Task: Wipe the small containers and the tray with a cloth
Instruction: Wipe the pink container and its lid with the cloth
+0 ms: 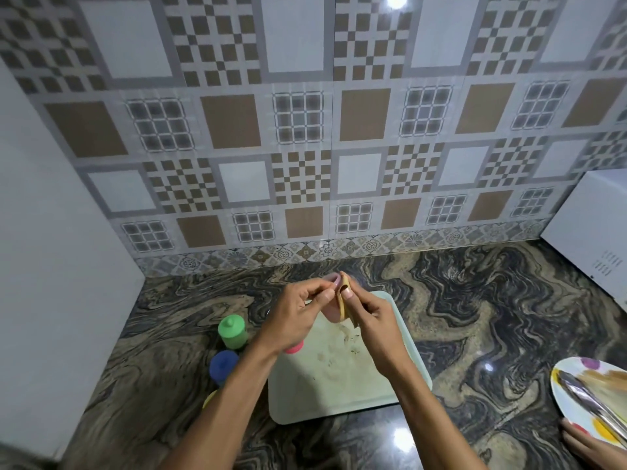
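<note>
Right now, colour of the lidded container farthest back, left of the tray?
The container is green, standing beside the tray; the head view shows it best.

The light is dim and cool and comes from overhead: one lamp shows as a white glare spot at the top edge of the glossy tiled wall point(395, 1), and again as two smaller bright reflections on the polished countertop point(475, 300). The wide lens bows the tile lines outward and stretches the corners, so the plate point(576, 395) at the right rim looks smeared. The blue container point(224, 366) is blurred, and the pink container point(331, 313) and cloth point(344, 300) gripped by the left hand point(298, 317) and right hand point(369, 317) look soft.
</note>
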